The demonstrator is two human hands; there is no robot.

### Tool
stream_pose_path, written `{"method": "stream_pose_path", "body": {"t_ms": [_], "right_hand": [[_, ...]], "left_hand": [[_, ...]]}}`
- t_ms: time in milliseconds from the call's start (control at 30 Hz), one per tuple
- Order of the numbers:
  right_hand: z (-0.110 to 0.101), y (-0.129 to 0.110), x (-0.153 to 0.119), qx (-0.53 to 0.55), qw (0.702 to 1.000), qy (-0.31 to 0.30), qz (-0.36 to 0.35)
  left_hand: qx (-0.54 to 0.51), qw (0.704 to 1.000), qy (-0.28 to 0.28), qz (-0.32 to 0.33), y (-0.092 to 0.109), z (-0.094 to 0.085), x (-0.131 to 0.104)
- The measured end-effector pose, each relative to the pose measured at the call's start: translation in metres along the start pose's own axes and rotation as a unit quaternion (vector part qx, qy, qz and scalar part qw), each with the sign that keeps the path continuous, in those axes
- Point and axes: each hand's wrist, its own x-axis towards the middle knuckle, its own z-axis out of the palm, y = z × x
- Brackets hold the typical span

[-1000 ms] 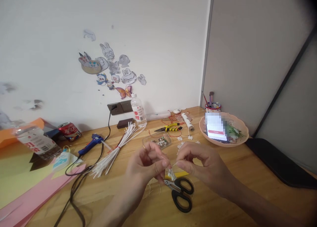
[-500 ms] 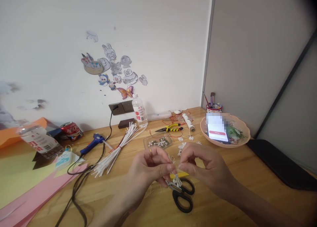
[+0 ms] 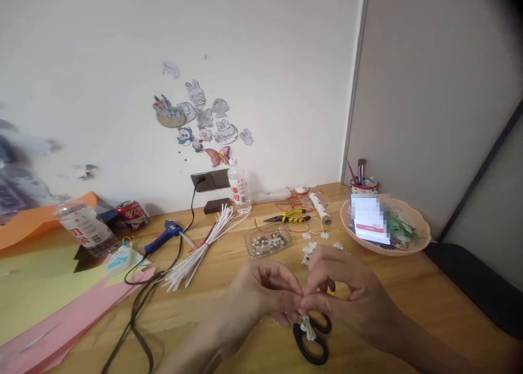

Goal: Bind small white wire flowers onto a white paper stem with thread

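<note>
My left hand [image 3: 267, 295] is closed in a pinch on a small piece of white looped cord [image 3: 309, 329], whose loops hang below the fingertips. My right hand [image 3: 347, 289] pinches right beside it, fingertips touching the left ones; a pale, thin thread seems to be between them, mostly hidden by the fingers. Beneath both hands lie black-handled scissors [image 3: 314, 361], their blades covered by the left hand. Several small white flower-shaped pieces [image 3: 308, 252] rest behind the right hand. Close by, a clear box [image 3: 269, 242] contains beads.
Yellow-black pliers [image 3: 288, 217] lie behind the beads. A bundle of white strips [image 3: 200, 254], a blue glue gun [image 3: 163, 236] with its cable, a glue bottle [image 3: 119, 258] and coloured paper [image 3: 69, 319] are left. On the right stands a pink bowl [image 3: 425, 235] with a phone [image 3: 370, 221].
The view has shifted, so the scene sits further right and slightly lower. My fingertips have come together from a small gap, and the looped cord hangs over the scissor handles.
</note>
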Motion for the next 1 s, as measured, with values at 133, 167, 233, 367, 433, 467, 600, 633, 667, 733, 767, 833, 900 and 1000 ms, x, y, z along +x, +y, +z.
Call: {"method": "stream_pose_path", "body": {"t_ms": [133, 167, 233, 367, 433, 467, 600, 633, 667, 733, 767, 833, 900, 1000], "right_hand": [[0.001, 0.003, 0.002, -0.031, 0.999, -0.029, 0.004], [0.001, 0.004, 0.002, -0.038, 0.999, -0.037, 0.007], [0.001, 0.007, 0.003, -0.054, 0.997, -0.055, 0.016], [0.003, 0.011, 0.005, -0.057, 0.994, -0.086, 0.043], [0.004, 0.012, 0.005, -0.057, 0.992, -0.097, 0.055], [0.004, 0.013, 0.005, -0.062, 0.991, -0.101, 0.060], [0.006, 0.015, 0.005, -0.069, 0.991, -0.090, 0.075], [0.006, 0.016, 0.005, -0.063, 0.991, -0.083, 0.079], [0.005, 0.016, 0.005, -0.053, 0.992, -0.075, 0.081], [0.004, 0.017, 0.005, -0.032, 0.994, -0.053, 0.091], [0.003, 0.016, 0.005, -0.023, 0.994, -0.039, 0.098], [0.001, 0.014, 0.006, -0.011, 0.993, -0.021, 0.115], [0.001, 0.010, 0.006, -0.004, 0.992, -0.031, 0.123], [0.001, 0.004, 0.006, -0.002, 0.993, -0.043, 0.112]], "left_hand": [[0.010, 0.999, -0.005, -0.033, 0.001, -0.003, 0.001], [0.010, 0.999, -0.009, -0.037, 0.002, -0.004, 0.001], [0.003, 0.999, -0.014, -0.044, 0.001, -0.006, 0.002], [-0.019, 0.998, -0.020, -0.052, -0.004, -0.010, 0.004], [-0.027, 0.998, -0.018, -0.050, -0.008, -0.011, 0.005], [-0.030, 0.998, -0.015, -0.047, -0.010, -0.010, 0.005], [-0.035, 0.999, -0.008, -0.028, -0.014, -0.008, 0.006], [-0.036, 0.999, -0.007, -0.022, -0.014, -0.007, 0.007], [-0.037, 0.999, -0.006, -0.015, -0.013, -0.006, 0.007], [-0.042, 0.999, 0.001, 0.003, -0.012, -0.006, 0.006], [-0.046, 0.999, 0.004, 0.012, -0.011, -0.006, 0.006], [-0.053, 0.998, 0.012, 0.031, -0.009, -0.006, 0.006], [-0.059, 0.997, 0.016, 0.047, -0.007, -0.007, 0.007], [-0.067, 0.996, 0.015, 0.060, -0.007, -0.008, 0.008]]}}
